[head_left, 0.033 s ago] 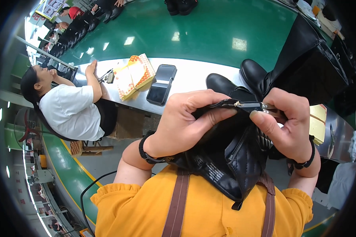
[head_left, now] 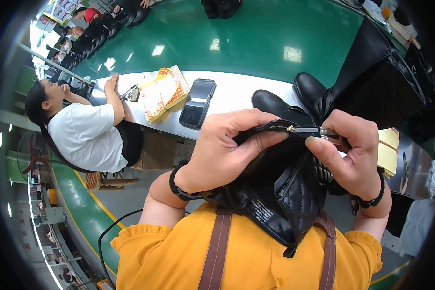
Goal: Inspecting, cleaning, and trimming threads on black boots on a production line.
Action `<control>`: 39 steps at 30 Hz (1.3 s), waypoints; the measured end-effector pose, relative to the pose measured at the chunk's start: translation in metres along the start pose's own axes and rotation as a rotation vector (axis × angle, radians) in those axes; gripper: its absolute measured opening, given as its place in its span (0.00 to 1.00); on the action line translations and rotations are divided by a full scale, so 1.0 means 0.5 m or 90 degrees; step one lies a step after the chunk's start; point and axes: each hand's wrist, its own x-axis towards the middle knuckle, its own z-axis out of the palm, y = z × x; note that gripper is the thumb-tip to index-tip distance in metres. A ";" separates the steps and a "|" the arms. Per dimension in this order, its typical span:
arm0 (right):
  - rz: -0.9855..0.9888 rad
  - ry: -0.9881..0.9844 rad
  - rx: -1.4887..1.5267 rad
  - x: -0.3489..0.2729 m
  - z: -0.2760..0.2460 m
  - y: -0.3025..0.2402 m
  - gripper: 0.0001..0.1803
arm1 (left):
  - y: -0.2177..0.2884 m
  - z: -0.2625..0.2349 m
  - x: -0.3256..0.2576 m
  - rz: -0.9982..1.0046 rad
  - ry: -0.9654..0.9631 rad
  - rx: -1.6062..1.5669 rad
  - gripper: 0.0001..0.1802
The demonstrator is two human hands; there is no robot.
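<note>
A black boot with a quilted panel and a zipper rests against my chest, its top edge raised. My left hand pinches that edge between thumb and fingers. At the edge is a small pale tuft, perhaps thread or a zipper end. In my right hand is a small metal tool with a narrow pointed tip and riveted sides. The tip touches or nearly touches the tuft. My fingers cover most of its handle, so its exact kind is unclear.
On the white bench beyond are a dark phone, a tied stack of yellow printed cards and black boots. Another yellow stack lies right. A co-worker in a white shirt sits left. A black cable hangs lower left.
Both hands hold almost the same place. The tool and my right thumb have shifted very slightly; the grip on the boot's edge is unchanged.
</note>
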 end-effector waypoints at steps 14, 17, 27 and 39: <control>0.004 0.013 -0.070 -0.013 -0.005 0.010 0.19 | 0.003 0.003 0.000 0.025 0.016 0.036 0.08; 0.037 0.004 -0.056 -0.016 -0.003 0.008 0.20 | 0.003 0.003 0.002 0.028 0.010 0.034 0.08; 0.005 -0.025 -0.001 0.000 0.010 0.002 0.18 | -0.001 0.006 0.002 0.002 -0.051 0.015 0.10; 0.019 -0.008 -0.049 -0.001 -0.002 0.008 0.18 | 0.003 0.004 0.004 0.019 0.012 0.017 0.06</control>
